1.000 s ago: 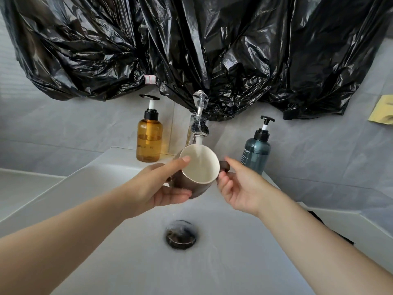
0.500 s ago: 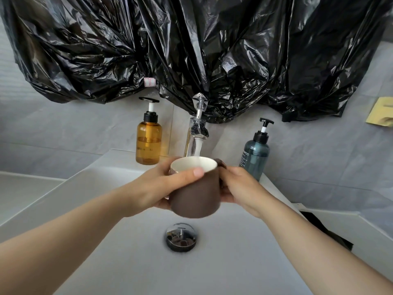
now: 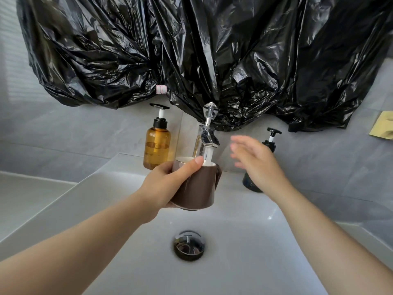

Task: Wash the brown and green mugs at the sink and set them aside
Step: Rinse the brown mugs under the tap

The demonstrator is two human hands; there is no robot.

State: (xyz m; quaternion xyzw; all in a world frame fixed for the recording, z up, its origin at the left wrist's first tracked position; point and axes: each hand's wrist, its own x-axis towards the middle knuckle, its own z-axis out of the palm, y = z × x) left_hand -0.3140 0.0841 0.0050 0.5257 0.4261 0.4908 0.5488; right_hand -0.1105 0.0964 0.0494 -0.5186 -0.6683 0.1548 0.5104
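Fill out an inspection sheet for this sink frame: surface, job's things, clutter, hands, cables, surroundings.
Surface: white sink, drain stopper in the basin.
Job's things: brown mug mouth up, rim under the faucet spout; green mug not in view.
Clutter: amber pump bottle left of the faucet, dark pump bottle right of it.
Hands: left hand grips the mug; right hand open, blurred, beside the faucet, holding nothing.
Cables: nothing seen.
Surroundings: black plastic sheeting over grey wall; yellow item at right edge.
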